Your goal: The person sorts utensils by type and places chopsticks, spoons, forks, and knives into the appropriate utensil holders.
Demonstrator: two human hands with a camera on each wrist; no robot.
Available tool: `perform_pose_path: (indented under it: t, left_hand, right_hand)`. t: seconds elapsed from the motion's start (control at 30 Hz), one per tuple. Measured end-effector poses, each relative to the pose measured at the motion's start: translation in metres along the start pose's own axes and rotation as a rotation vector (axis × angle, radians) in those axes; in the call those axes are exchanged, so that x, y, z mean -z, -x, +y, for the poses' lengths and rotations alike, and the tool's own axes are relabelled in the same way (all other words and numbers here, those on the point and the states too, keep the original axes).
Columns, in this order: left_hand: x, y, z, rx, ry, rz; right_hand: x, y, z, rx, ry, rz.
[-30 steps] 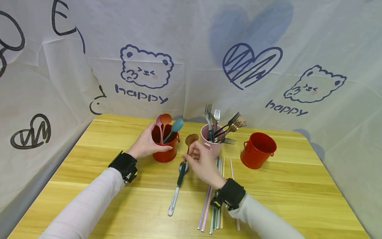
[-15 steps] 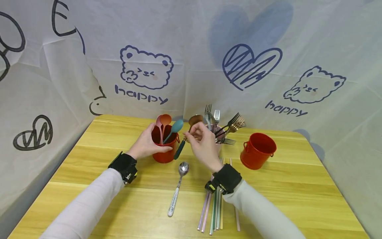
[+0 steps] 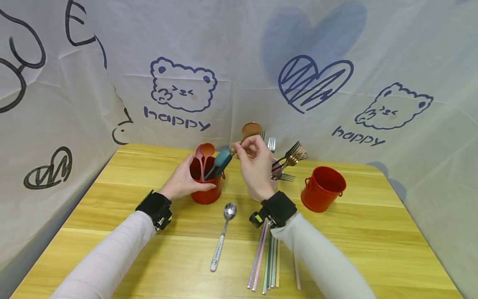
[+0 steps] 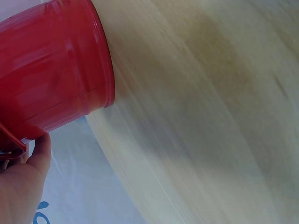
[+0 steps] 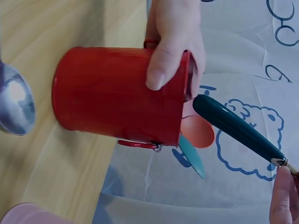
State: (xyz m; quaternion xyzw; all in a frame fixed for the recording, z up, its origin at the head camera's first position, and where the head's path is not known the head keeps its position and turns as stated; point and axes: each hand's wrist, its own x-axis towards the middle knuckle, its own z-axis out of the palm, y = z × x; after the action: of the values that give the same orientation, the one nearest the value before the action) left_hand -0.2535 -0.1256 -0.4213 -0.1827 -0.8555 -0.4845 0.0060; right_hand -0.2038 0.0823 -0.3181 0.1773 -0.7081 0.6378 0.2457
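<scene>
My left hand (image 3: 186, 179) grips the left red bucket (image 3: 206, 195) near its rim, thumb across the front. Inside it stand a pink spoon (image 3: 199, 156), an orange spoon (image 3: 207, 150) and a teal spoon (image 3: 222, 158). Over that bucket, my right hand (image 3: 257, 166) pinches a spoon with a gold bowl (image 3: 252, 128) by its neck. Its dark green handle (image 5: 233, 126) slants down, the end right at the bucket's opening in the right wrist view. A silver spoon with a white handle (image 3: 217, 252) lies on the table in front.
Behind my right hand, a pink bucket (image 5: 32, 214) holds several forks (image 3: 293, 154). Another red bucket (image 3: 323, 195) stands to the right. Several pastel straw-like sticks (image 3: 267, 265) lie under my right forearm. A printed white cloth (image 3: 231, 83) hangs behind the wooden table (image 3: 358, 249).
My right hand has lifted the gold and green spoon from beside the silver spoon, carrying it up and back until its handle reaches the left red bucket. The left hand stays put.
</scene>
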Motion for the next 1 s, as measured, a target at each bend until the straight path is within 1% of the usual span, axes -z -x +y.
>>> perform_pose_path:
  t: [0.1,0.2,0.43,0.5,0.6,0.77,0.8,1.0]
  left_hand:
    - [0.000,0.000,-0.001,-0.001,0.006,0.000]
    - [0.000,0.000,-0.001,0.001,0.007,0.004]
    - [-0.001,-0.001,-0.001,-0.001,0.002,0.007]
    - [-0.001,-0.001,-0.001,-0.004,0.002,0.010]
    - [-0.001,-0.001,-0.001,-0.012,0.010,0.013]
    - [-0.001,-0.002,-0.002,-0.014,0.028,0.006]
    - [-0.001,-0.002,-0.002,-0.011,0.032,0.004]
    - [-0.001,-0.002,-0.003,-0.029,0.065,0.007]
  right_hand:
    - [-0.002,-0.002,-0.001,-0.002,-0.006,0.033]
    - [-0.006,-0.004,0.004,0.008,0.002,0.052]
    - [-0.015,-0.007,0.041,0.054,0.043,0.039]
    - [-0.017,-0.006,0.049,0.054,0.064,0.025]
    - [-0.018,-0.004,0.057,0.013,0.155,-0.023]
    - [-0.017,0.005,0.068,-0.114,0.360,-0.134]
    - [-0.016,0.007,0.069,-0.137,0.372,-0.151]
    - [-0.011,0.019,0.075,-0.199,0.371,-0.225]
